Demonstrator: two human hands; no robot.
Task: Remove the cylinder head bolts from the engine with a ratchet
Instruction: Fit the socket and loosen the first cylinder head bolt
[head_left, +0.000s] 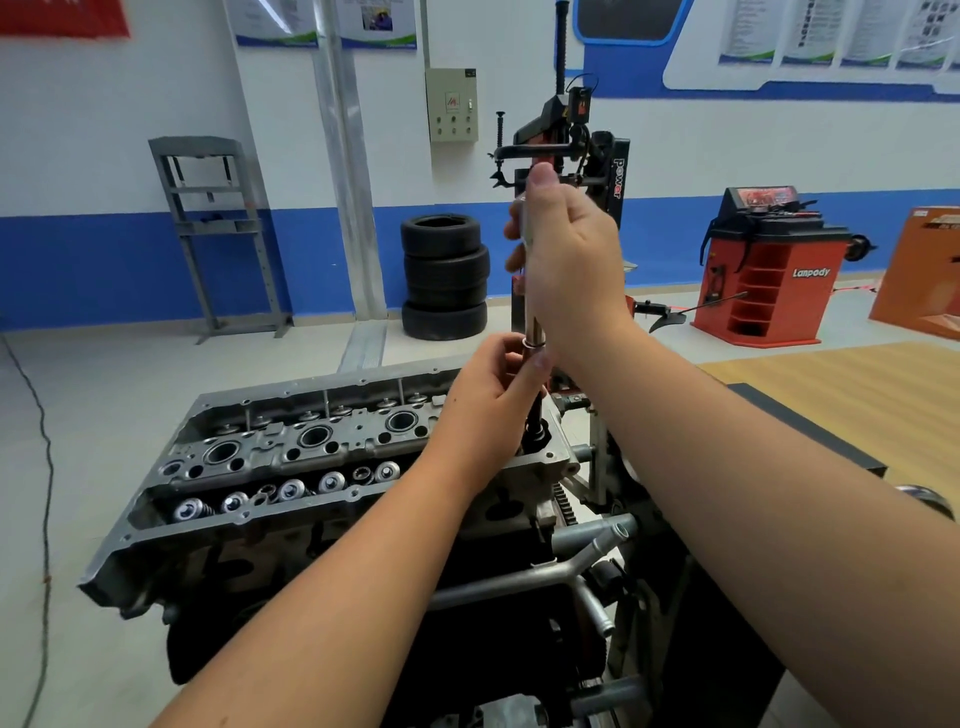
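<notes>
Right now the right hand (566, 260) has its fingers clamped around the upper shaft of the ratchet (532, 325), which stands nearly upright over the right end of the engine (291, 467). Lower down, the left hand (493, 400) pinches the tool's stem just below a silver collar, above the cylinder head. Stacked tyres (445, 278) sit well behind
</notes>
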